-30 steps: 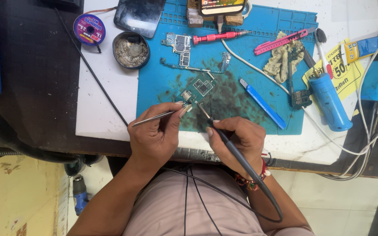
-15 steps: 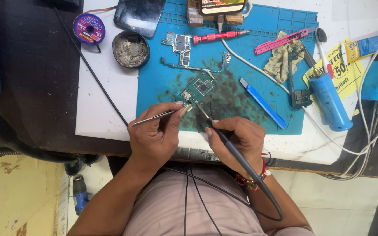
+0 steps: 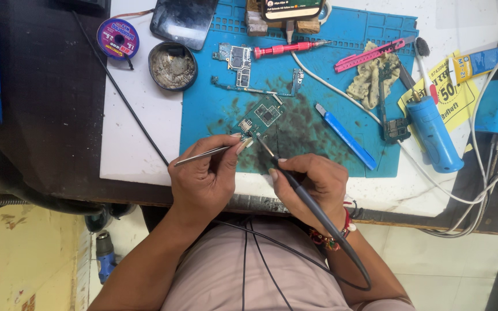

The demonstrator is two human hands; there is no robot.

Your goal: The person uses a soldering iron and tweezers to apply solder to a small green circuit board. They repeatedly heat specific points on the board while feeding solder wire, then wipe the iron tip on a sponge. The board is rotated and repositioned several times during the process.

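phone (image 3: 292, 8): far edge, top cut off by the frame
tweezers (image 3: 206, 154): tips hidden under left hand (image 3: 206, 181) fingers
soldering iron (image 3: 295, 187): tip contact on green circuit board (image 3: 262, 117) too small to tell

light: bright, even, overhead | shadows: soft, short | focus: sharp centre | edges: slight wide-angle bend

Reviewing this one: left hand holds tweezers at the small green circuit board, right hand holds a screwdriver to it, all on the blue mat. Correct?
Not quite. The right hand holds a corded soldering iron, not a screwdriver, as the head view shows. The left hand does hold tweezers at the green circuit board on the blue mat.
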